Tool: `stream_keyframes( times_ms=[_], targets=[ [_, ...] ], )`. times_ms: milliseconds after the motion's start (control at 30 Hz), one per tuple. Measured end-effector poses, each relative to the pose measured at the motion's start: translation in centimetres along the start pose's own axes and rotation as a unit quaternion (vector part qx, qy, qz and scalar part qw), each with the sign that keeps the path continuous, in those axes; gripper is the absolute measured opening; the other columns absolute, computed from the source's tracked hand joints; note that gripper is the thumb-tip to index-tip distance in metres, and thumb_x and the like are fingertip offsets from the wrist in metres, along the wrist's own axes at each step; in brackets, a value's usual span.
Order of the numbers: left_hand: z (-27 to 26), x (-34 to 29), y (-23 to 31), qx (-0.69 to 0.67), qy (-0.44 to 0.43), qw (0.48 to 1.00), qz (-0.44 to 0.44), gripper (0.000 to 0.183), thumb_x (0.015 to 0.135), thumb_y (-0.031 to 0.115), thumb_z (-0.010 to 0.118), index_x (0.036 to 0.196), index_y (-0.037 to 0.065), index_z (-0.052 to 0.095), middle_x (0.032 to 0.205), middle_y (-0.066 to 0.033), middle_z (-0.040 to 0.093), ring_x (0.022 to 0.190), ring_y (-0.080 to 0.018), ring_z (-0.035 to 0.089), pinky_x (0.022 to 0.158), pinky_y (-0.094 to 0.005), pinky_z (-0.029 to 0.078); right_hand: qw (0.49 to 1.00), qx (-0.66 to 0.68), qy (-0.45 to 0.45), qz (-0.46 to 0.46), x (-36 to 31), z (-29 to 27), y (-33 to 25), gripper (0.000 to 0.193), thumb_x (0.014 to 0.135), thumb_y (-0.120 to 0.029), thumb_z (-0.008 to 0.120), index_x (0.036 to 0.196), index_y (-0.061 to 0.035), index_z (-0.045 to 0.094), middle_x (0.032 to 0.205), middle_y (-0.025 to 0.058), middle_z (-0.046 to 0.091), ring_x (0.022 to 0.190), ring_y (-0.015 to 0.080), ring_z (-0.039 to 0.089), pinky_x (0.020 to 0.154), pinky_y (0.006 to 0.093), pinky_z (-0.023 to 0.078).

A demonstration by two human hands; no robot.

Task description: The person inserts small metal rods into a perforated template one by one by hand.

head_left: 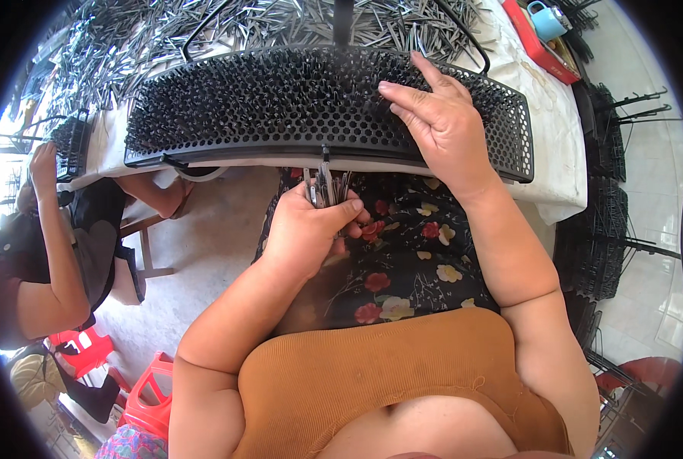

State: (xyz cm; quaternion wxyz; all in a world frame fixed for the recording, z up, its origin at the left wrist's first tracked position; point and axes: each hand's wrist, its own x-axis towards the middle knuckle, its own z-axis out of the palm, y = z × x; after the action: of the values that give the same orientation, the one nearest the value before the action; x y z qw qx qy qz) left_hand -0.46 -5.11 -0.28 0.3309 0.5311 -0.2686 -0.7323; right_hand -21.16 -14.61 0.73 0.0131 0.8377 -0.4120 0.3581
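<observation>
A bundle of thin grey metal strips stands upright in my left hand, its fingers wrapped round them just in front of the table edge. Above the right part of a long, curved black rack, my right hand is open, fingers spread, with nothing visible in them. Round holes cover the rack. Dark pieces stand upright in most of them, packed close together. Bare holes show along the near edge and at the right end. Whether my right fingertips touch the standing pieces, I cannot tell.
Loose metal strips are heaped behind the rack on a pale-covered table. At the back right, a red tray holds a light blue mug. Black racks stand at right. Another person sits at left, near a red stool.
</observation>
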Motion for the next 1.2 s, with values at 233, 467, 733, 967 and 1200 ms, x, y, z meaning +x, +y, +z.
stream_keyframes(
  times_ms=[233,467,733,967,1200],
  targets=[
    [0.2,0.6,-0.3,-0.017,-0.017,1.0,-0.007,0.007,0.088,0.007,0.066,0.094,0.004,0.062,0.079,-0.0068,0.068,0.061,-0.0098,0.061,0.043,-0.0222,0.044,1.0,-0.003,-0.017,0.013,-0.2,-1.1,0.0,0.023,0.085,-0.018,0.071,0.107,-0.0155,0.073,0.109,0.0032,0.072,0.122,0.0324,0.057,0.102,0.0422,0.041],
    [0.5,0.8,-0.7,-0.062,-0.033,0.997,-0.015,0.011,0.088,0.006,0.065,0.097,0.002,0.061,0.078,-0.01,0.066,0.059,-0.0129,0.057,0.042,-0.024,0.041,0.999,0.023,-0.032,0.009,0.1,-1.3,-0.1,0.019,0.084,-0.014,0.071,0.103,-0.0129,0.074,0.109,0.0043,0.072,0.122,0.032,0.057,0.101,0.0426,0.042],
    [1.7,1.2,-0.6,-0.091,-0.05,0.994,-0.017,0.01,0.089,0.007,0.063,0.096,0.002,0.061,0.077,-0.0099,0.066,0.058,-0.0143,0.057,0.042,-0.0245,0.04,0.998,0.05,-0.033,0.037,-0.8,-2.1,0.0,0.02,0.082,-0.008,0.07,0.102,-0.0107,0.074,0.115,0.0064,0.07,0.122,0.0349,0.056,0.1,0.0425,0.045],
    [1.8,1.5,-1.6,-0.067,-0.039,0.997,-0.017,0.009,0.089,0.014,0.067,0.091,0.005,0.063,0.078,-0.0062,0.068,0.059,-0.01,0.059,0.044,-0.0229,0.041,0.996,0.035,-0.068,0.033,-0.5,-1.7,0.0,0.028,0.088,-0.014,0.065,0.116,-0.0131,0.069,0.12,0.0055,0.068,0.125,0.0336,0.054,0.106,0.0512,0.037],
    [1.9,1.5,-0.6,-0.063,-0.014,0.998,-0.02,0.008,0.088,0.007,0.063,0.094,0.003,0.061,0.076,-0.0097,0.065,0.058,-0.0153,0.057,0.043,-0.0253,0.041,0.997,0.044,-0.046,0.051,-0.3,-1.7,0.6,0.026,0.088,-0.017,0.066,0.113,-0.0135,0.071,0.123,0.0055,0.066,0.128,0.0332,0.051,0.108,0.0504,0.036]
  ],
)
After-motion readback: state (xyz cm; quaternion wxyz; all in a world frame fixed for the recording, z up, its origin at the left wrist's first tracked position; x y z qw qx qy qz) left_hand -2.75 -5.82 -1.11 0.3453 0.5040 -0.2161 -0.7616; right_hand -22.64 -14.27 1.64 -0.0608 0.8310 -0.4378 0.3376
